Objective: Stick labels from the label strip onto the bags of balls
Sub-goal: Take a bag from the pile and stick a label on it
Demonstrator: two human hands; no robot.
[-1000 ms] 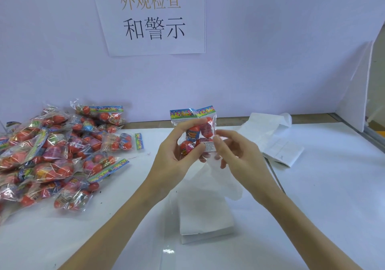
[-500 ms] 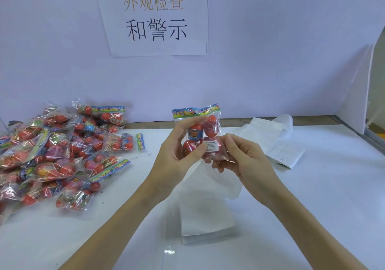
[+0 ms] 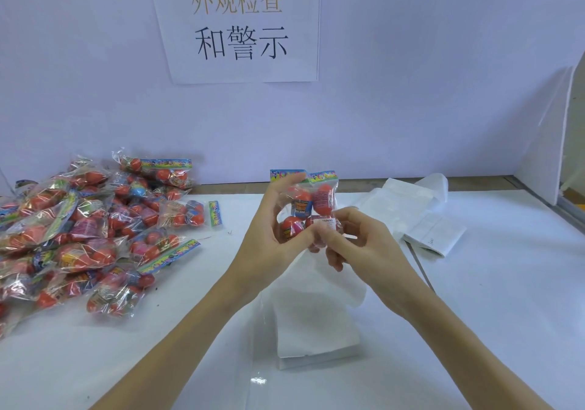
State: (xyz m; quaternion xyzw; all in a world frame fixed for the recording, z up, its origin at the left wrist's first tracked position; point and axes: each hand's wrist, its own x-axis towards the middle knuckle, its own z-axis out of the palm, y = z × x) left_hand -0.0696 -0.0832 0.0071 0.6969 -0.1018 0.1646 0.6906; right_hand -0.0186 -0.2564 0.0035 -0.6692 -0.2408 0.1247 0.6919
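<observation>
The left hand [image 3: 269, 235] holds a bag of balls [image 3: 311, 207] upright above the desk [image 3: 490, 298], its grip pinching the bag: the thumb lies across the lower front of the bag and the fingers curl round its left edge and back, reaching up to the coloured header card. The right hand [image 3: 364, 241] meets the bag from the right, its grip also closed on it, thumb and forefinger pressing at a white label [image 3: 326, 223] printed with the word WARNING, which sits on the lower right face of the bag; the remaining fingers are curled beneath. Whether the label is fully stuck down cannot be told. The bag is clear plastic and holds orange-red balls, one with a blue band and one with pink print. Directly below the hands, a folded white label strip [image 3: 316, 330] lies on the desk, its loose end rising toward the hands; a further run of the white strip [image 3: 433, 232] lies flat to the right, well apart from the hands. To the left, a pile of bags [image 3: 79, 235] of the same kind covers the desk's near-left area up to the back wall. A white paper sign [image 3: 237, 23] with Chinese characters is fixed to the lavender back wall above the hands. A white panel [image 3: 544, 143] leans at the right edge.
</observation>
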